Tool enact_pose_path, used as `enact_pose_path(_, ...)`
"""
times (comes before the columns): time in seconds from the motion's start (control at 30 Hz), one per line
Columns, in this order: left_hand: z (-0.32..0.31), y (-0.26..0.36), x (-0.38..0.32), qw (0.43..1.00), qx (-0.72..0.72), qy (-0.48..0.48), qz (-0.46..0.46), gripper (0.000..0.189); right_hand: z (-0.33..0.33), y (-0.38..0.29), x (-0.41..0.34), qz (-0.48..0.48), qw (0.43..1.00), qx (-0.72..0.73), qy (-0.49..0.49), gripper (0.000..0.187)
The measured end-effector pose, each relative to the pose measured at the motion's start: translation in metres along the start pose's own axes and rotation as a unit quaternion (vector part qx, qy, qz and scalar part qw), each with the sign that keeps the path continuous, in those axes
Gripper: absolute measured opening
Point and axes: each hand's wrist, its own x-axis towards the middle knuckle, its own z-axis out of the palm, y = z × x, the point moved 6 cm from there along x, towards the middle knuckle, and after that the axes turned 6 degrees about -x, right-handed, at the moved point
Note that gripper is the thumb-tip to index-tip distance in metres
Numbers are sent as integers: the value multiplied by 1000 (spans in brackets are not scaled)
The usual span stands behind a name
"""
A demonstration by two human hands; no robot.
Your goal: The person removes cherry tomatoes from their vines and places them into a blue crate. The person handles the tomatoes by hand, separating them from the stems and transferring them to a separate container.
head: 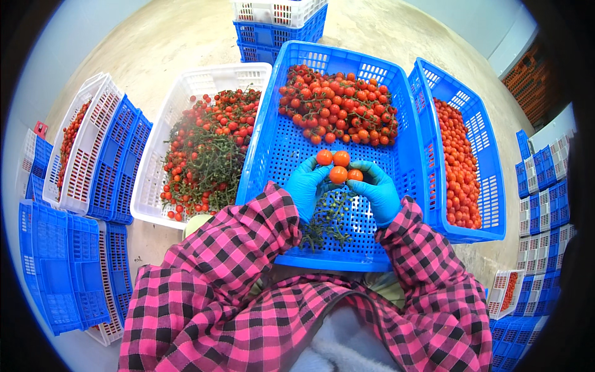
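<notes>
Between my gloved hands is a small group of cherry tomatoes (338, 175), held over the middle of a blue plastic crate (279, 162). My left hand (307, 186) grips it from the left, fingers curled behind the fruit. From the right, my right hand (377, 188) pinches it with thumb and fingertips. Whether a stem joins these tomatoes is hidden. A heap of red cherry tomatoes on the vine (339, 107) fills the crate's far end. Below my hands, green stripped stems (327, 223) lie on the perforated crate floor.
On the left, a white crate (151, 186) holds small tomatoes and green stems (209, 162). A blue crate (492, 204) on the right holds loose tomatoes (458, 162). Stacked crates stand ahead (279, 32), at left (60, 269) and at far right (541, 200) on the concrete floor (186, 37).
</notes>
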Motion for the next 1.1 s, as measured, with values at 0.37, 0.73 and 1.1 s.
enact_pose_path(0.37,-8,-2,-1,982,181,57,-8,28,10,1,8,97,991,-88,-26,34)
enact_pose_path(0.73,-17,-3,4,989,135,61,-14,26,-9,6,14,100,991,59,65,26)
enact_pose_path(1.1,-27,-4,3,983,126,129,-44,29,27,5,2,-28,908,-417,-13,35)
